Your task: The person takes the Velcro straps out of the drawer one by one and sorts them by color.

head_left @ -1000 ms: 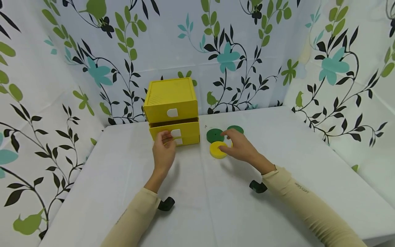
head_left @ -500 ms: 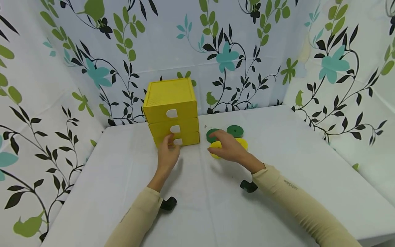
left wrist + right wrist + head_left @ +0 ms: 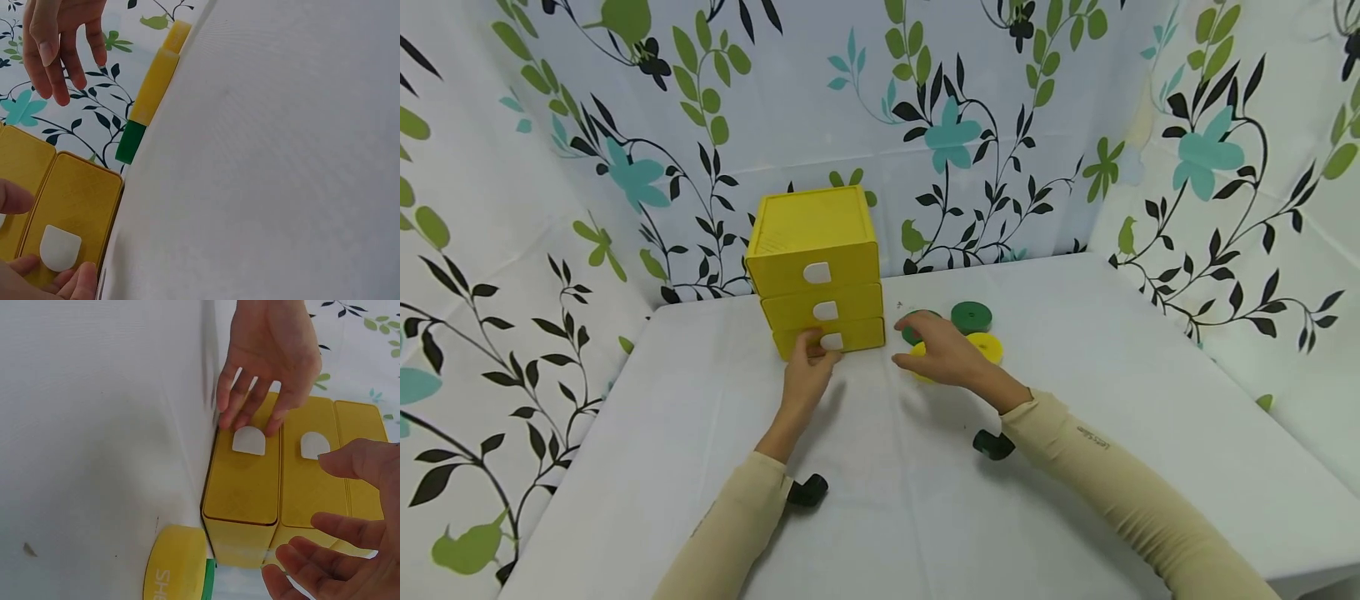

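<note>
A yellow chest of three stacked drawers (image 3: 815, 223) stands at the back of the table, all its drawers closed. My left hand (image 3: 807, 379) is at the bottom drawer (image 3: 240, 487). Its extended fingertips touch the front on both sides of the white handle (image 3: 249, 440), without curling round it. Right of the chest, my right hand (image 3: 947, 354) hovers with spread fingers and holds nothing. Beneath and behind it lie two green discs, one in plain sight (image 3: 972, 317), and two yellow discs, the right one (image 3: 986, 347) partly covered. The near yellow disc (image 3: 175, 565) bears white lettering.
The table has a white cover (image 3: 865, 517). Behind it and at the sides hangs a leaf-patterned curtain (image 3: 820, 100). Each wrist carries a small black camera, seen at the left (image 3: 808, 491) and at the right (image 3: 992, 444).
The middle drawer, partly out a second ago, has been pushed in. My left hand has dropped from it to the bottom drawer. My right hand has shifted slightly left over the discs.
</note>
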The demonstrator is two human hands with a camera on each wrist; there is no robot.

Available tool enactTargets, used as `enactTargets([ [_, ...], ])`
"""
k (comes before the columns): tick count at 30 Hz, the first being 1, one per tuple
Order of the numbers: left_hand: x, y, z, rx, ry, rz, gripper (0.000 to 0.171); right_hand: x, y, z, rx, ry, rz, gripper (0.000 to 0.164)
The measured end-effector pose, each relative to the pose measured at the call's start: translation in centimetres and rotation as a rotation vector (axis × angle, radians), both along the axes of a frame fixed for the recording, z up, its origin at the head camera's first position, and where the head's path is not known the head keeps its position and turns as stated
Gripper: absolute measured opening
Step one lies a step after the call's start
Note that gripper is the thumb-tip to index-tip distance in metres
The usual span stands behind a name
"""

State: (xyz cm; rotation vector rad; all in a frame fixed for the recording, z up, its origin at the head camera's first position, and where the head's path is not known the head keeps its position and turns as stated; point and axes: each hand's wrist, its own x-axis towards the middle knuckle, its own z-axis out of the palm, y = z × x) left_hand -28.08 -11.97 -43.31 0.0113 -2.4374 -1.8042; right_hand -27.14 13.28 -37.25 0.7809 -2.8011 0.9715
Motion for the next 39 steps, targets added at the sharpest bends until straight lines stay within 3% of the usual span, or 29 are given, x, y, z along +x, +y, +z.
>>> enactTargets([
  [10,0.1,0.0,-0.2,0.139,-0.029,-0.022,0.052,-0.4,-0.6,0.1,0.008,-0.011,0.008,0.048],
  [15,0.9,0.1,-0.2,0.175,-0.040,0.001,0.045,-0.4,-0.9,0.4,0.005,-0.027,-0.004,0.049],
  [28,5.5,-0.1,0.1,0.237,-0.066,-0.014,0.036,-0.4,-1.8,1.4,-0.005,-0.041,0.027,0.051],
  [39,9.5,0.8,0.9,0.193,-0.126,0.016,0.038,-0.7,-2.3,1.0,-0.013,-0.034,0.124,0.041],
])
